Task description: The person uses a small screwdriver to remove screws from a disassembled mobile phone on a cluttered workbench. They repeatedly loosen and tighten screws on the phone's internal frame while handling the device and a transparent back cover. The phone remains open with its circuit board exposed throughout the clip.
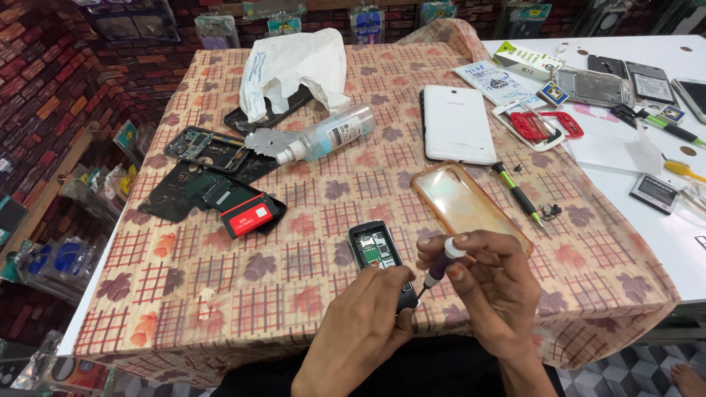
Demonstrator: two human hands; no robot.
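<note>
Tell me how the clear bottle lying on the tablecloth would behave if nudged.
The clear bottle lies on its side and looks round, so it would probably roll. It seems light plastic, likely easy to push. The metal scraper at its cap end might stop it.

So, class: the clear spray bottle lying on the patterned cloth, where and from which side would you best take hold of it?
Grip the spray bottle around its wide clear body, probably coming from above with fingers across its width. It lies on its side, the white nozzle end pointing towards a metal tool and the base towards the white bag, so the round middle is the freest part.
</note>
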